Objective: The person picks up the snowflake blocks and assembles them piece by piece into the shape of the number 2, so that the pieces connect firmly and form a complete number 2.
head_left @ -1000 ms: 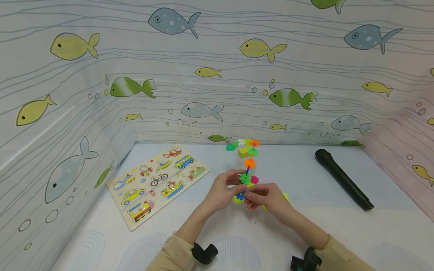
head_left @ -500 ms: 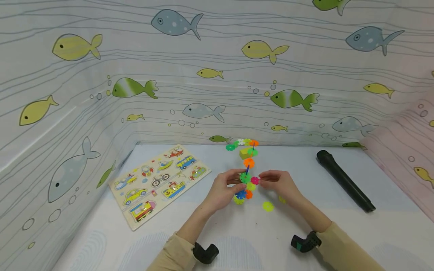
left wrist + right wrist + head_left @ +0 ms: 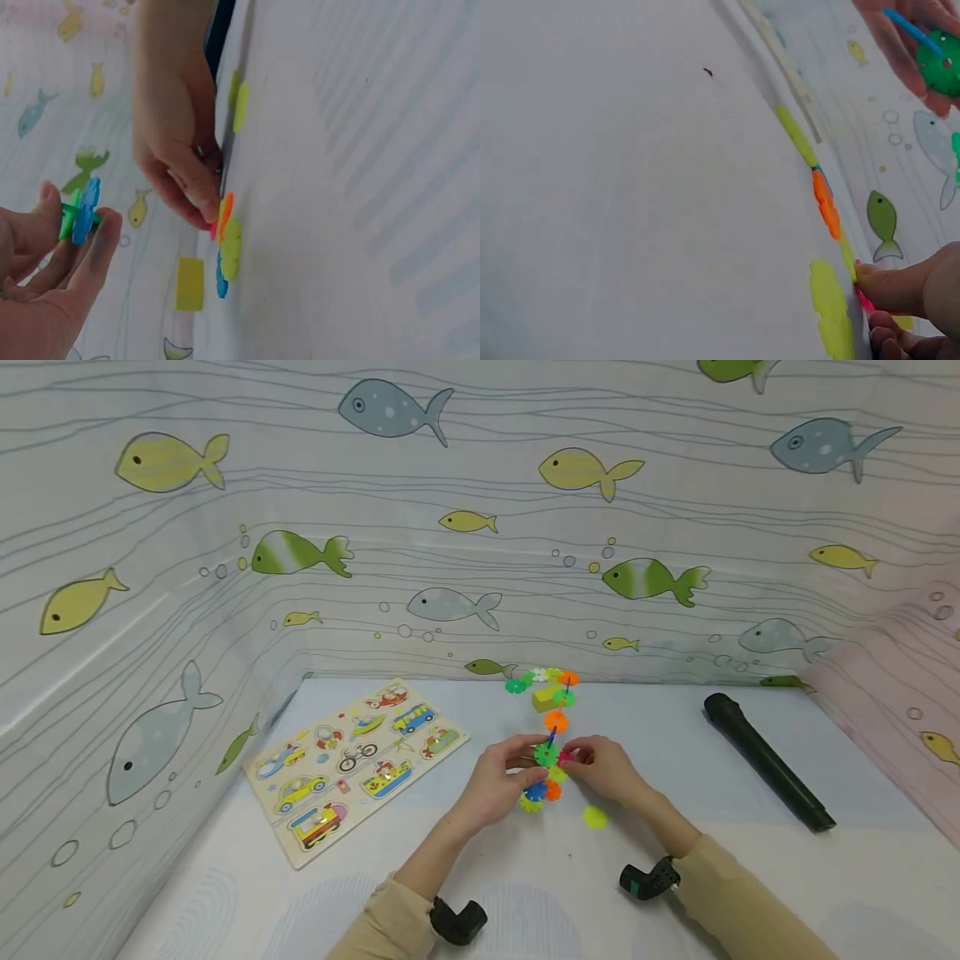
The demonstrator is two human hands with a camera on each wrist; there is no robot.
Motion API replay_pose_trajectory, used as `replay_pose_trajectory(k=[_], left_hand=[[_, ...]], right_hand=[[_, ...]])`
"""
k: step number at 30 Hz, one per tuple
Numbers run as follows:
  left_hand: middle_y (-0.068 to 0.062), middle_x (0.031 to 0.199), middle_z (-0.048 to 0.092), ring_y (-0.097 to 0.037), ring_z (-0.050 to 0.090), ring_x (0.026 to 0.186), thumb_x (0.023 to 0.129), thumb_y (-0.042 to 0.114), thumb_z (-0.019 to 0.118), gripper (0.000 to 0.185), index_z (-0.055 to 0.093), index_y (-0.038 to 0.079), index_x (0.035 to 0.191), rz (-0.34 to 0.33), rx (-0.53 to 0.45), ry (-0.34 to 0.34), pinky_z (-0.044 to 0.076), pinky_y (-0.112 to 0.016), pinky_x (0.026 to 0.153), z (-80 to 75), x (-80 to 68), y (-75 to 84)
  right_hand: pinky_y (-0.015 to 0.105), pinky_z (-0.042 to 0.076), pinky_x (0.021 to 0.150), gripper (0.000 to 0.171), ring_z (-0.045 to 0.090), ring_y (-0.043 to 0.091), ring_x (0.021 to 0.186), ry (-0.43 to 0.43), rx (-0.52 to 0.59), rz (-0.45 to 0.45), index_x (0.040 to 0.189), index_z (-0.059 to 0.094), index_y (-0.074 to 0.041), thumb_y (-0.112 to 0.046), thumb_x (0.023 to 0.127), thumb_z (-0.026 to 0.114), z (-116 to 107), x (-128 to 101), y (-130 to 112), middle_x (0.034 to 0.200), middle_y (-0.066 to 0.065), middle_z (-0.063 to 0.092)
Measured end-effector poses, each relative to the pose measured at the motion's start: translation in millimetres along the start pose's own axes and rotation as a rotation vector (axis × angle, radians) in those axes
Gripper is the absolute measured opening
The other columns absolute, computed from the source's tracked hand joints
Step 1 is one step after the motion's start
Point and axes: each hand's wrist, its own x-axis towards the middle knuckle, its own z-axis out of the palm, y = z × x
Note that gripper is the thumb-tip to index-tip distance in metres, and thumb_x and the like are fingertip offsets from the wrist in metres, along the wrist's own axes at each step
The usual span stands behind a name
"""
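My left hand (image 3: 495, 783) pinches a green notched plastic disc (image 3: 546, 755) between thumb and fingers. A blue disc (image 3: 86, 210) is slotted crosswise into it, seen nearly edge-on. My right hand (image 3: 609, 770) pinches a small pink notched disc (image 3: 865, 298), mostly covered by the fingertips. The pink disc lies at the end of a row of discs on the table: a yellow one (image 3: 557, 773), an orange one (image 3: 553, 790), another blue one (image 3: 535, 791) and a yellow-green one (image 3: 531, 803). Both hands are close together, the left one raised above the row.
Beyond the hands are an orange disc (image 3: 556, 721), a light green disc (image 3: 566, 697), a yellow block (image 3: 544, 699) and a curved line of several discs. A loose yellow-green disc (image 3: 596, 817) lies near my right wrist. A picture puzzle board (image 3: 356, 768) lies left, a black microphone (image 3: 768, 762) right.
My right hand has left the lower discs near the left fingertips, moved right and up, and taken the pink disc. The orange disc has come into sight. The left hand has barely moved.
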Motion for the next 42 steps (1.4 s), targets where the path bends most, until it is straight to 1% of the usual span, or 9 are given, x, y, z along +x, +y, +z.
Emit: replay_pose_trajectory(k=[4, 8, 12, 15, 20, 26, 30, 34, 42], left_hand=[[-0.012, 0.119, 0.068, -0.03, 0.066, 0.112, 0.096, 0.008, 0.066, 0.041, 0.06, 0.01, 0.136, -0.006, 0.011, 0.001, 0.055, -0.037, 0.095, 1.6, 0.9, 0.1], [-0.012, 0.12, 0.068, -0.031, 0.065, 0.114, 0.096, 0.008, 0.065, 0.042, 0.059, 0.01, 0.137, -0.013, 0.01, -0.001, 0.055, -0.037, 0.095, 2.2, 0.3, -0.9], [-0.013, 0.124, 0.065, -0.032, 0.064, 0.116, 0.097, 0.009, 0.064, 0.042, 0.058, 0.01, 0.138, -0.023, -0.003, 0.0, 0.056, -0.037, 0.094, 2.3, -0.3, -0.7], [-0.013, 0.123, 0.063, -0.032, 0.063, 0.116, 0.097, 0.008, 0.063, 0.042, 0.058, 0.01, 0.139, -0.018, -0.004, 0.003, 0.056, -0.037, 0.094, 2.7, -0.1, -0.6], [-0.013, 0.121, 0.063, -0.031, 0.063, 0.114, 0.099, 0.008, 0.061, 0.041, 0.057, 0.01, 0.139, -0.014, 0.012, 0.014, 0.056, -0.037, 0.094, 4.2, 1.1, -2.2], [-0.014, 0.121, 0.063, -0.031, 0.062, 0.116, 0.099, 0.007, 0.059, 0.04, 0.056, 0.009, 0.14, -0.027, -0.012, 0.021, 0.054, -0.04, 0.097, 7.6, 2.1, -3.4], [-0.013, 0.121, 0.063, -0.031, 0.061, 0.116, 0.1, 0.006, 0.058, 0.04, 0.055, 0.008, 0.14, -0.026, -0.029, 0.014, 0.052, -0.042, 0.101, 9.8, 2.0, -3.8], [-0.014, 0.122, 0.062, -0.031, 0.06, 0.117, 0.101, 0.006, 0.056, 0.039, 0.054, 0.007, 0.14, -0.02, -0.037, 0.0, 0.052, -0.042, 0.101, 11.3, 1.2, -3.6], [-0.014, 0.122, 0.061, -0.031, 0.059, 0.117, 0.102, 0.006, 0.054, 0.039, 0.053, 0.007, 0.141, -0.024, -0.07, -0.014, 0.053, -0.04, 0.1, 12.2, -0.3, -3.5]], right_hand=[[0.028, 0.044, 0.069, 0.025, 0.051, 0.019, 0.08, 0.019, -0.004, 0.011, 0.106, 0.071, -0.004, -0.02, 0.087, 0.077, 0, -2, 2, 0.089, 0.005, 0.061], [0.027, 0.046, 0.067, 0.022, 0.053, 0.019, 0.077, 0.049, 0.055, -0.008, 0.1, 0.067, -0.003, -0.015, 0.086, 0.079, -3, -10, 2, 0.087, 0.005, 0.062], [0.022, 0.052, 0.069, 0.017, 0.06, 0.017, 0.077, 0.06, 0.139, -0.052, 0.098, 0.068, -0.005, -0.011, 0.086, 0.078, -9, -25, -2, 0.087, 0.003, 0.068], [0.022, 0.055, 0.071, 0.013, 0.065, 0.018, 0.078, 0.029, 0.209, -0.089, 0.099, 0.071, -0.006, -0.013, 0.088, 0.076, -13, -38, -8, 0.09, 0.003, 0.071], [0.025, 0.059, 0.071, 0.012, 0.07, 0.028, 0.077, -0.05, 0.302, -0.178, 0.098, 0.068, -0.005, -0.014, 0.092, 0.072, -15, -51, -21, 0.091, 0.011, 0.073], [0.028, 0.06, 0.067, 0.011, 0.069, 0.03, 0.073, -0.096, 0.315, -0.243, 0.098, 0.062, -0.003, -0.011, 0.094, 0.068, -9, -58, -27, 0.084, 0.012, 0.072], [0.028, 0.059, 0.067, 0.01, 0.067, 0.027, 0.071, -0.06, 0.299, -0.308, 0.099, 0.063, -0.005, -0.012, 0.094, 0.068, -6, -60, -26, 0.083, 0.008, 0.071], [0.025, 0.059, 0.068, 0.008, 0.068, 0.024, 0.071, 0.018, 0.274, -0.41, 0.1, 0.069, -0.009, -0.011, 0.093, 0.069, -3, -60, -24, 0.085, 0.004, 0.072], [0.023, 0.055, 0.06, 0.025, 0.063, 0.01, 0.069, 0.152, 0.242, -0.616, 0.1, 0.079, -0.007, 0.007, 0.08, 0.077, -1, -58, -24, 0.082, 0.006, 0.072]])
